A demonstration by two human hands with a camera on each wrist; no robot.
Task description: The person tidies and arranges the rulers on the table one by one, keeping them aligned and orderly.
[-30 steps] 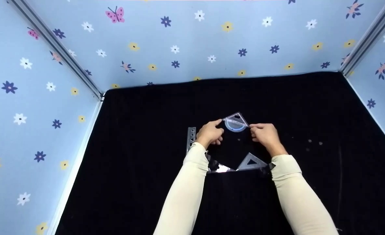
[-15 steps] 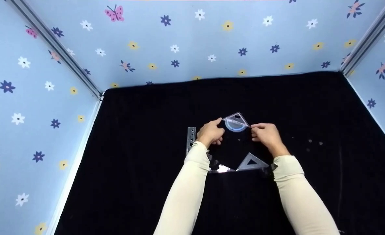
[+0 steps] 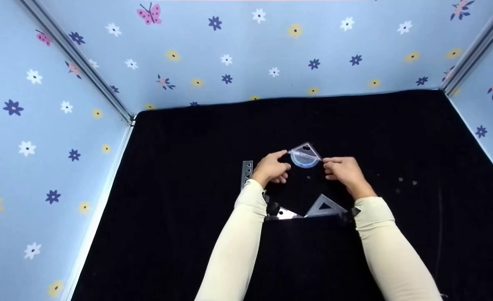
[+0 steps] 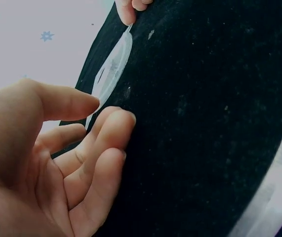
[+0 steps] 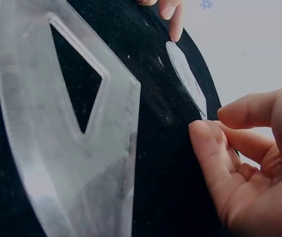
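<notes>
A clear set square [image 3: 307, 154] with a rounded protractor scale lies or hovers just above the black cloth; which, I cannot tell. At its left corner is my left hand [image 3: 273, 168], thumb and forefinger pinching the tip, with the other fingers loosely curled. My right hand [image 3: 343, 170] pinches the opposite corner between thumb and fingertip. Nearer to me lies a second clear set square [image 3: 334, 208] with a triangular cutout, large in the right wrist view. Left of it is a shiny clear flat piece [image 3: 289, 214], partly hidden by the left wrist gear.
A clear ruler [image 3: 247, 169] with triangular cutouts lies beside my left hand, its near end hidden by the sleeve. Small pale specks [image 3: 414, 182] dot the black cloth [image 3: 188, 167] at right. Blue flowered panels [image 3: 246, 46] enclose the back and sides.
The head view has shifted slightly. Both hands keep their hold on the set square's corners, and it has barely moved.
</notes>
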